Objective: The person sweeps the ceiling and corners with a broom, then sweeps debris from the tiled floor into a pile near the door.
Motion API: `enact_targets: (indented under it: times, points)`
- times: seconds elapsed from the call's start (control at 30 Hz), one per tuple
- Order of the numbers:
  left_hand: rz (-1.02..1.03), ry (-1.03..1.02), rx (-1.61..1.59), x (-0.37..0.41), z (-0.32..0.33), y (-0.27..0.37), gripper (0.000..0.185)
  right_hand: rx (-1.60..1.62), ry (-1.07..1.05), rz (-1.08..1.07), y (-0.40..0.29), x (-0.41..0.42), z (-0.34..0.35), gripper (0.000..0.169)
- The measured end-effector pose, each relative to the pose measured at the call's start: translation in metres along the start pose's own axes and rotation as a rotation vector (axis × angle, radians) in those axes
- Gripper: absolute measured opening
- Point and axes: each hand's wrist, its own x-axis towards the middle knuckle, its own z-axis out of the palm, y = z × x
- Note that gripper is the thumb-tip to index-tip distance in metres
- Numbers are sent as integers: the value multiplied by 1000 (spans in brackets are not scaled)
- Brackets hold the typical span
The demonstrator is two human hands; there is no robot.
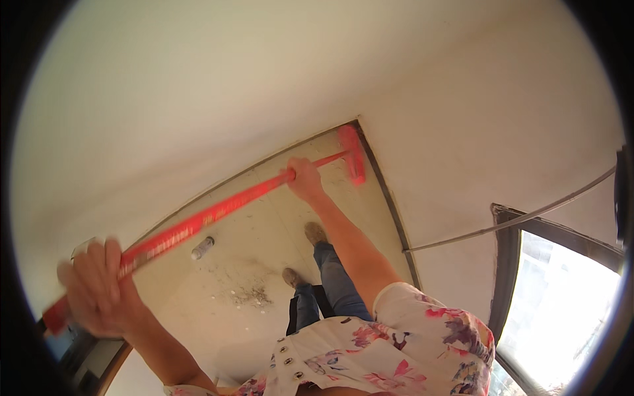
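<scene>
A red pole [213, 214] with a red broom-like head [352, 154] slants across the view, its head near the room's corner at upper centre. It is blurred, and the exact kind of head cannot be told. At the lower left, my left hand [99, 287] is wrapped around the thick end of the pole. Farther along it, close to the head, my right hand [303, 179] grips the pole. Pale writing runs along the pole between both hands. Whether the head touches the floor or wall cannot be told.
A clear bottle or jar [202, 248] lies on the pale floor near dark debris [255, 295]. Dark skirting lines the walls. A cable [510, 223] crosses the right wall beside a bright window [554, 307]. My shoes [293, 277] stand on the floor below.
</scene>
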Motion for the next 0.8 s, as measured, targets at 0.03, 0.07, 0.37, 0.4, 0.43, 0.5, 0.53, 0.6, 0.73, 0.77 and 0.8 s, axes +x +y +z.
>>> enact_targets:
  times: [0.03,0.07,0.37,0.4,0.43,0.5,0.53,0.6,0.73,0.77,0.8]
  points:
    - [29,-24,18,-13,-8,13,28,-13,-55,-18,-14,-14,-7,24]
    - [91,-80,-113,-22,-16,20,27,-28,-105,-26,-23,-28,-15,24]
    - [-5,213,-62,-5,21,-24,33,7,82,-94,19,1,-2,23]
    - [-53,185,-34,-17,13,-14,32,0,-36,-119,20,-3,-6,22]
    - [-21,173,-56,-29,9,-2,32,-4,-174,-155,13,-18,-14,22]
    - [38,136,-118,-49,3,20,32,5,-253,-161,-7,-42,-26,21]
    - [66,119,-145,-57,2,29,32,30,-203,-134,-21,-53,-33,20]
    - [124,76,-175,-66,9,44,32,41,-91,-95,-25,-56,-34,18]
    - [-25,18,162,-39,13,-17,34,-20,-8,-79,17,-19,-12,18]
    - [-2,112,180,-40,15,-21,33,-17,-47,-94,22,-17,-10,18]
    - [18,216,204,-43,16,-22,33,-33,-176,-102,25,-25,-10,18]
